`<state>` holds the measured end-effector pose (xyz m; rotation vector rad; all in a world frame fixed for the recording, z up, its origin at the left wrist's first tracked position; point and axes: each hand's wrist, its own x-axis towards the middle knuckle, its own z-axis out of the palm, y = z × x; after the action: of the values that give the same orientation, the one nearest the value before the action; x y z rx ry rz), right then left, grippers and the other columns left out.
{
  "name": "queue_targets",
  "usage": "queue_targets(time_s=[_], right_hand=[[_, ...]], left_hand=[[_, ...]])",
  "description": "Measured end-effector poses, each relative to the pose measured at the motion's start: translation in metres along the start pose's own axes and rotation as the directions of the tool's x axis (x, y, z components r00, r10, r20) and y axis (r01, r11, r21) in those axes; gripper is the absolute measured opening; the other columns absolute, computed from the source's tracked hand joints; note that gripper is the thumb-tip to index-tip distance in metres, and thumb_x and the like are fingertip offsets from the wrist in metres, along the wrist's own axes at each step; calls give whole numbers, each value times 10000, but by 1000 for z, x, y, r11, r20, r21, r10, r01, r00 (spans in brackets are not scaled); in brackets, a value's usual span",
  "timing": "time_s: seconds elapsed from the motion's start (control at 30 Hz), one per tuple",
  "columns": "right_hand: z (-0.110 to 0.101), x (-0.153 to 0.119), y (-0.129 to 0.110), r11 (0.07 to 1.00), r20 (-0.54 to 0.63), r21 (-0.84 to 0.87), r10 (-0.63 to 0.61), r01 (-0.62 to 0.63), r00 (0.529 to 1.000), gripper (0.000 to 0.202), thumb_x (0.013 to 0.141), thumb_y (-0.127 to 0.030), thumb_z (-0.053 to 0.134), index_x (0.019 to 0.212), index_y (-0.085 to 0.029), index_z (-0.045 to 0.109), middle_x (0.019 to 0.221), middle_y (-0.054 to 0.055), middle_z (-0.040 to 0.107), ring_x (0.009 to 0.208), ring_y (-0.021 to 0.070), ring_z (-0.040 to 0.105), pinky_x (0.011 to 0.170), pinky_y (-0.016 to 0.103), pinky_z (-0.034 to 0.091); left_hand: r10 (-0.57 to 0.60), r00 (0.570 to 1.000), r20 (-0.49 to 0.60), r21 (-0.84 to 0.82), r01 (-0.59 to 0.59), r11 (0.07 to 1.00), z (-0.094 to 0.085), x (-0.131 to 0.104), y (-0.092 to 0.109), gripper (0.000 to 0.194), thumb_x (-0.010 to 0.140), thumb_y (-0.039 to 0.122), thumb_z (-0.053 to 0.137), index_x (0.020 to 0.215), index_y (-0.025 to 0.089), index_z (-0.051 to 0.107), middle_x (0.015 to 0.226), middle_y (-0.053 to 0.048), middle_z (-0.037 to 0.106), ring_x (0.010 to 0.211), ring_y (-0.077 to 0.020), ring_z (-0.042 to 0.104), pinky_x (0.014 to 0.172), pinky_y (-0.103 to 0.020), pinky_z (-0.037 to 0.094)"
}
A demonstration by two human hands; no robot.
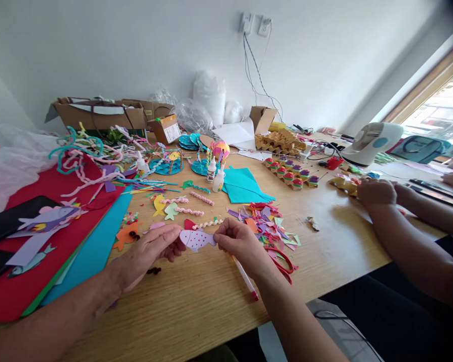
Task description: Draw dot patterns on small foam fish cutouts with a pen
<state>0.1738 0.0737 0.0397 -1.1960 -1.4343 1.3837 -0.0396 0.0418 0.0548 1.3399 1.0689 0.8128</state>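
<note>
A lilac paper fish (197, 240) with dark pink dots is stretched between my two hands, a little above the table. My left hand (153, 250) pinches its head end, and my right hand (238, 243) pinches the tail. Under my right hand lie a white pen (244, 277) with a red end and red-handled scissors (281, 262), partly covered. Beyond the fish, a twisted pale pipe cleaner (208, 223) touches a red paper piece (189, 224). An orange paper fish (126, 235) rests left of my left hand.
Paper scraps (266, 221) are heaped right of centre. Glue bottles (219, 180) stand by turquoise sheets (245, 183). Red card (79, 198) covers the left side. Painted egg cartons (292, 173) sit farther back. At the right, a co-worker's hands (375, 193) work over another carton piece.
</note>
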Motion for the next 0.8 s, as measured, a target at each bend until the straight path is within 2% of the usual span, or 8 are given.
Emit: queue_targets(time_s=[0.13, 0.37, 0.47, 0.53, 0.6, 0.7, 0.77, 0.8], right_hand=[[8, 5, -4, 1000, -28, -6, -4, 4, 1000, 89, 630, -204, 587, 617, -196, 499, 489, -63, 530, 455, 85, 448, 453, 210, 307], [17, 4, -5, 1000, 40, -13, 2, -1, 999, 91, 649, -190, 580, 627, -199, 492, 529, -55, 528, 491, 97, 466, 479, 223, 339], [12, -3, -8, 999, -28, -37, -37, 36, 999, 92, 649, -183, 602, 641, -194, 512, 564, -50, 526, 529, 104, 472, 496, 223, 353], [11, -13, -19, 997, -63, 51, -55, 58, 997, 103, 653, -172, 628, 654, -190, 526, 577, -49, 532, 545, 98, 481, 513, 214, 365], [17, -29, -35, 950, 18, 307, -71, 62, 997, 104, 678, -175, 648, 714, -187, 551, 634, -39, 580, 570, 86, 518, 549, 203, 396], [38, -60, -54, 729, 290, 678, -153, -89, 945, 160, 679, -276, 678, 737, -211, 544, 653, -38, 625, 544, 95, 574, 509, 204, 427], [52, -85, -53, 743, 440, 639, -140, -199, 887, 265, 670, -429, 679, 699, -218, 522, 669, -35, 653, 612, 122, 640, 546, 226, 450], [56, -98, -47, 838, 518, 511, -123, -191, 846, 323, 673, -502, 661, 685, -213, 519, 718, -29, 675, 709, 146, 673, 598, 251, 464]], left_hand=[[10, 998, -68, 72, -5, 997, -1, 4, -1, 347, 825, 514, 489, 855, 177, 569, 790, -37, 613, 715, -159, 562, 625, -258, 440], [34, 983, -179, 216, 6, 976, -9, 18, 1, 281, 731, 472, 520, 747, 192, 532, 627, 17, 569, 563, -135, 523, 511, -228, 383], [43, 981, -188, 275, 10, 961, -17, 22, 5, 287, 680, 480, 541, 690, 194, 518, 598, 25, 552, 546, -135, 497, 495, -227, 370], [52, 980, -194, 312, 12, 950, -22, 24, 7, 287, 654, 479, 545, 659, 194, 514, 575, 32, 530, 535, -131, 474, 486, -226, 357], [60, 977, -203, 341, 13, 940, -26, 26, 9, 285, 640, 480, 540, 642, 196, 511, 555, 39, 507, 525, -129, 455, 477, -227, 344], [68, 975, -213, 365, 14, 931, -27, 27, 14, 285, 639, 487, 528, 640, 202, 510, 544, 44, 494, 519, -131, 451, 479, -233, 343], [68, 974, -215, 370, 17, 929, -27, 27, 18, 282, 645, 486, 532, 649, 205, 513, 554, 41, 508, 527, -134, 462, 494, -237, 358], [66, 974, -216, 370, 19, 929, -27, 26, 20, 282, 650, 486, 536, 655, 205, 516, 564, 38, 519, 533, -136, 470, 501, -237, 366]])
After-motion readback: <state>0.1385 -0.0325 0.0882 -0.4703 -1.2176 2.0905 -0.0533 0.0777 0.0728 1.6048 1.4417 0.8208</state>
